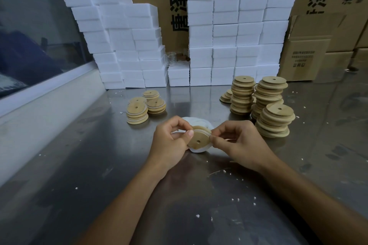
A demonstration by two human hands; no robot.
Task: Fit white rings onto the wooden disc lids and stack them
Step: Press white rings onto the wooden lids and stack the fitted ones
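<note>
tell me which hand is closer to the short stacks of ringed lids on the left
Left. The left hand sits just below and right of the short ringed stacks. The right hand is farther right, across the wooden lid both hands hold.

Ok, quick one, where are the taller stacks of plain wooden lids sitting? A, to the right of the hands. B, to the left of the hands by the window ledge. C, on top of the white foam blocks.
A: the tall stacks of plain wooden lids stand on the metal table right of the right hand, while only short stacks of ringed lids sit to the left.
</note>
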